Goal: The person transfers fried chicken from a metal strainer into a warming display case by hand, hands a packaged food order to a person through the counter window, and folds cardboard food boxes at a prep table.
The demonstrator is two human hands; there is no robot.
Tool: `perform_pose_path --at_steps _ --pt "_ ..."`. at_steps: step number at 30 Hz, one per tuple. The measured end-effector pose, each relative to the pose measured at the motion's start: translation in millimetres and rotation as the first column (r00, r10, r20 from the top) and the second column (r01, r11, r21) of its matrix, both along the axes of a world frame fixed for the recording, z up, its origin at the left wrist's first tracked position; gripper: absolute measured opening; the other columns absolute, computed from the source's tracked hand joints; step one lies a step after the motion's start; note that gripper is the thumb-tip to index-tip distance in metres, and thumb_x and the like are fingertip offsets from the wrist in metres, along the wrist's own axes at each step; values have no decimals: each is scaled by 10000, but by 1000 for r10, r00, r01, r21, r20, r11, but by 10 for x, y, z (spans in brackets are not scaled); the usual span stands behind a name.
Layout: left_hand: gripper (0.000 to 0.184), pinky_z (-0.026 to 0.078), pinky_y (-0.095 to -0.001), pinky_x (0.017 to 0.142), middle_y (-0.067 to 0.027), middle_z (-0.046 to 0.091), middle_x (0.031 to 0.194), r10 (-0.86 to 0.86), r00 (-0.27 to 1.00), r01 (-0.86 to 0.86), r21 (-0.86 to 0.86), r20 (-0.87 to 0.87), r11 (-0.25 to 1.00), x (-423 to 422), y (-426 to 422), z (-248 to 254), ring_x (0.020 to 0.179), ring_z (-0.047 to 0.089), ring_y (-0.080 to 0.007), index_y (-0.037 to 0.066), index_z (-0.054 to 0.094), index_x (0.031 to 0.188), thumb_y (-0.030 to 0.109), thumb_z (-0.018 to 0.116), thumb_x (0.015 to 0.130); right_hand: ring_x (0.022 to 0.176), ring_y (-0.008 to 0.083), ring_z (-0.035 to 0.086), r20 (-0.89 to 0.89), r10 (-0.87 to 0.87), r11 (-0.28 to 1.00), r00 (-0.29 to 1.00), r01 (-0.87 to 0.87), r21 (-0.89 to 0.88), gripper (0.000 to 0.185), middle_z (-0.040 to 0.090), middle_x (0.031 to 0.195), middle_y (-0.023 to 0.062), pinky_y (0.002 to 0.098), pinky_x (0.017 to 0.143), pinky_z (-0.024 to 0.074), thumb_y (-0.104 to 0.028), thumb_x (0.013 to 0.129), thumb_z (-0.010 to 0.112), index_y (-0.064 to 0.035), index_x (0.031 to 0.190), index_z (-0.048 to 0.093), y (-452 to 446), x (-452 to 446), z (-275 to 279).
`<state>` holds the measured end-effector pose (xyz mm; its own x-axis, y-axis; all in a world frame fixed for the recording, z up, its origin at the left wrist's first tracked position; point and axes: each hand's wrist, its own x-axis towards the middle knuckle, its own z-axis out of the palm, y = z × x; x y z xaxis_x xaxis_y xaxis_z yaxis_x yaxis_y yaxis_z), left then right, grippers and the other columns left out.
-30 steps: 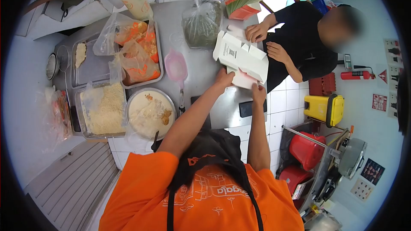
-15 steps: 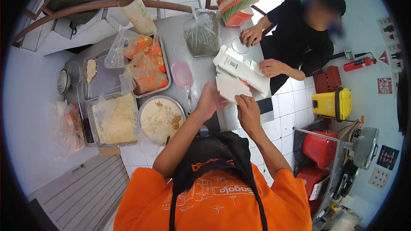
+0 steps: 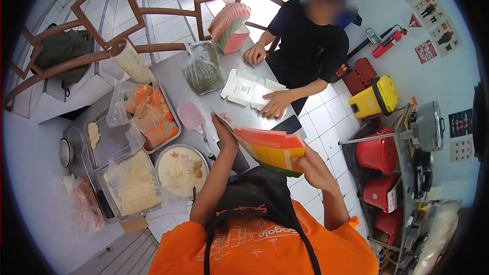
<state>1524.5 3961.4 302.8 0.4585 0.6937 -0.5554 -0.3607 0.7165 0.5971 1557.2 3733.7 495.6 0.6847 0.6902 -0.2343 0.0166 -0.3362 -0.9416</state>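
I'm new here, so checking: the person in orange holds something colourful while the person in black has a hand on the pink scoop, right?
Not quite: the head view shows the co-worker's hand on the white carton, not the pink scoop. The rest is right.

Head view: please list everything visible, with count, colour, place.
Table: one, grey, middle
Carton: one, multicoloured, held, centre
Opened box: one, white, table's right
Carton stack: one, red-green, far edge
Bag: one, green-filled, beside stack
Scoop: one, pink, table
Trays: three, grey, table's left
Bowl: one, pale-filled, beside trays
Bins: one yellow, three red, right
Co-worker: one, black clothes, opposite
Left hand: one, bare, on carton
Right hand: one, bare, on carton
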Motion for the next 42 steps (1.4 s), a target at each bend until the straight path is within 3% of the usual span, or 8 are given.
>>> perform_pose_path --at_steps 5,21,25,27,33,39,41,42 --pt "507 364 -325 953 -46 459 1034 -126 991 113 206 52 972 -115 -152 403 986 452 -163 101 490 1147 559 312 1020 792 152 524 -165 -638 689 752 653 314 413 582 813 66 289 730 421 -297 879 375 49 904 598 72 -300 -461" --pt "181 370 -284 831 -18 442 914 -153 972 28 556 180 831 -758 -765 580 861 422 -127 99 463 966 259 398 1019 506 224 368 -198 472 878 859 -440 186 546 371 532 131 349 546 351 -359 1030 288 -13 628 417 267 -300 -594" --pt "108 419 -321 872 -26 481 911 124 908 -262 310 401 914 -998 -589 130 876 476 -139 94 488 987 199 463 994 622 284 496 277 681 563 678 -726 395 482 518 692 195 375 608 393 -322 1045 312 27 804 542 236 -359 -557" --pt "125 420 -321 875 -27 490 920 153 894 -285 271 421 920 -1075 -600 92 880 483 -142 91 494 1014 212 468 996 860 318 564 -187 938 325 291 -927 186 526 600 877 227 386 793 427 -390 1052 317 45 984 606 324 -331 -506" --pt "195 422 -322 887 -31 515 948 151 900 -248 197 408 948 -1121 -749 60 891 506 -152 80 510 1092 250 484 1002 1001 351 589 -350 936 162 50 -940 301 598 626 1037 244 393 887 452 -492 1041 324 31 1141 595 501 -540 -521" --pt "274 425 -322 898 -35 541 975 147 946 -154 2 289 988 -1157 -635 -283 903 529 -161 69 527 1171 287 499 1008 857 345 636 124 883 463 453 -797 -387 350 632 842 250 428 790 487 -242 976 425 12 1156 586 367 -323 -123" --pt "332 425 -323 908 -45 565 1015 149 970 -132 -98 190 986 -1186 -497 -481 937 546 -167 56 524 1227 309 499 1014 558 408 589 846 13 970 533 -213 120 173 629 686 187 492 537 434 -117 936 446 -6 978 572 181 -99 -759" --pt "379 422 -337 938 -67 582 1098 21 992 -2 151 -123 989 -1108 -396 -243 1012 557 -191 37 507 1264 326 492 1020 601 394 586 364 218 961 906 -135 -240 270 597 667 211 496 595 426 -150 979 420 49 1089 566 272 237 -538"
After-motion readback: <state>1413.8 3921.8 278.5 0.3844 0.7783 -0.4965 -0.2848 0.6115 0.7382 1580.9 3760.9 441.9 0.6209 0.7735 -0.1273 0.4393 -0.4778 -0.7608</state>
